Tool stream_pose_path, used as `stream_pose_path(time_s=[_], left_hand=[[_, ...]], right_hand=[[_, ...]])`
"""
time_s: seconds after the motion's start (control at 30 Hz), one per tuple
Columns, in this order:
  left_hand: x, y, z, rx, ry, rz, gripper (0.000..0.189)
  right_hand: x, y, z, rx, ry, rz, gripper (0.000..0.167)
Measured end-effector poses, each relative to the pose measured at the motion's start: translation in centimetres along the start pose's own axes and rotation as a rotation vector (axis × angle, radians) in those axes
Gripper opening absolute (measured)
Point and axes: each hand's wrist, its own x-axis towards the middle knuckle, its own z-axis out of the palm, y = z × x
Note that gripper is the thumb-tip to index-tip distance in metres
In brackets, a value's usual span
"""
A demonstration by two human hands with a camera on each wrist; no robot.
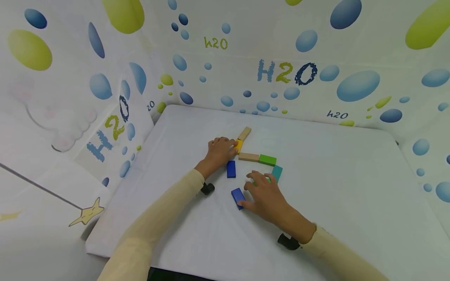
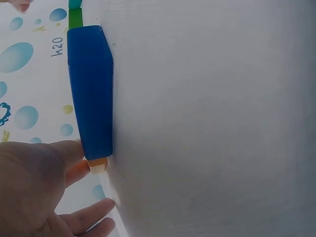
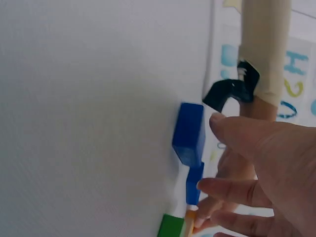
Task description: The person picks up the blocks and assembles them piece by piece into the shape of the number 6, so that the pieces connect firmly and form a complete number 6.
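Observation:
My left hand (image 1: 221, 150) pinches a yellow block (image 1: 239, 146) between thumb and index finger, at the left bend of a line of flat blocks. Just below it lies a blue block (image 1: 231, 169), which looms large in the left wrist view. My right hand (image 1: 267, 197) hovers with fingers spread, over a green block (image 1: 256, 182) that it mostly covers. Its thumb is beside a second blue block (image 1: 237, 198); the right wrist view shows a small gap between thumb and this blue block (image 3: 189, 131).
The line also includes a bare wood block (image 1: 245, 133) at the top, another wood block (image 1: 249, 157), a bright green block (image 1: 268, 160) and a teal block (image 1: 277, 173). All lie on a white-covered table (image 1: 337, 187), with printed curtains (image 1: 239, 78) behind.

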Motion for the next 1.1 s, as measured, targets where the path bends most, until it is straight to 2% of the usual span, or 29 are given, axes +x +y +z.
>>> stream_pose_path(time_s=[0.13,0.47,0.73,1.1], left_hand=[[0.1,0.0,0.1,0.006,-0.012,-0.004,0.044],[-0.2,0.0,-0.1,-0.012,0.007,0.008,0.043],[0.1,-0.3,0.4,0.0,0.007,0.006,0.044],[0.0,-0.3,0.1,0.022,0.007,0.022,0.043]], right_hand=[[-0.1,-0.7,0.3,-0.058,-0.014,0.023,0.049],[0.1,-1.6,0.4,-0.077,-0.051,0.025,0.054],[1.2,-1.2,0.7,-0.082,-0.037,0.045,0.05],[2.6,-0.5,0.9,-0.045,-0.078,0.102,0.047]])
